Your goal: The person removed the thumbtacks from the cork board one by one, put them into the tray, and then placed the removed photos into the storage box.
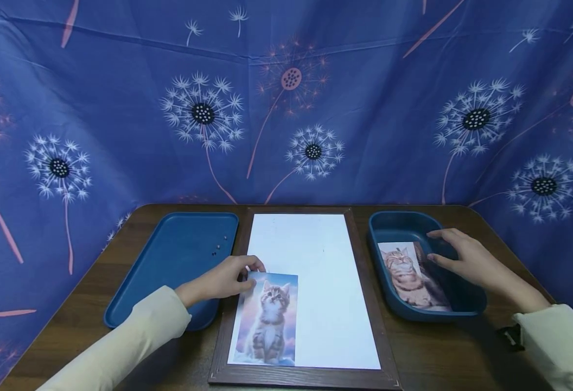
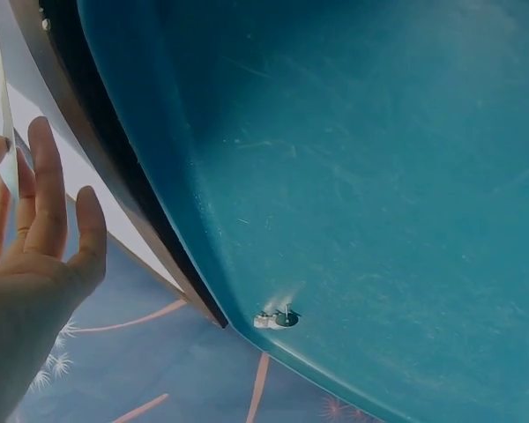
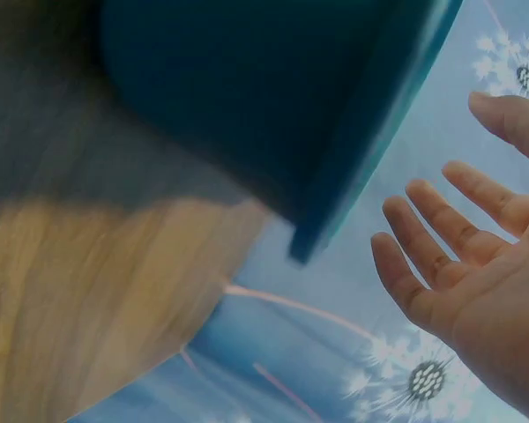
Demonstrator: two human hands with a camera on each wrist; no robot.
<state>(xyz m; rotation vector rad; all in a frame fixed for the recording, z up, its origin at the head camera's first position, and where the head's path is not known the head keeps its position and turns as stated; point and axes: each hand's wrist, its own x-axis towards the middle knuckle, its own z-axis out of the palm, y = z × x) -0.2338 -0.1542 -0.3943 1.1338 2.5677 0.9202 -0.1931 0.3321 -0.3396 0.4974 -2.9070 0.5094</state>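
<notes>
Cream sleeves come in from the bottom corners, and everything is best placed from the wooden picture frame [image 1: 364, 282] lying lengthwise on the table [image 1: 462, 353] between them. Inside the frame's near left corner lies the kitten print [image 1: 269, 317], its long axis running away from the person, parallel to the frame's long sides. The left hand [image 1: 220, 279] reaches in from the frame's left, fingertips resting on the print's far left corner; the fingers look nearly straight in the left wrist view, flat on the paper and not pinching it, so that grip is apart. Left of the frame sits a shallow blue tray [image 1: 169, 260], with a few small dark specks near its right edge.

Right of the frame stands a deeper blue bin [image 1: 462, 304] holding a second cat print [image 1: 406, 274], again long axis pointing away. The right hand [image 1: 462, 260] hovers over the bin, just right of that print, palm down, fingers spread and relaxed, gripping nothing. Whether its fingertips touch the bin's rim I cannot tell. Behind all hangs a blue dandelion cloth [image 1: 286, 108].
</notes>
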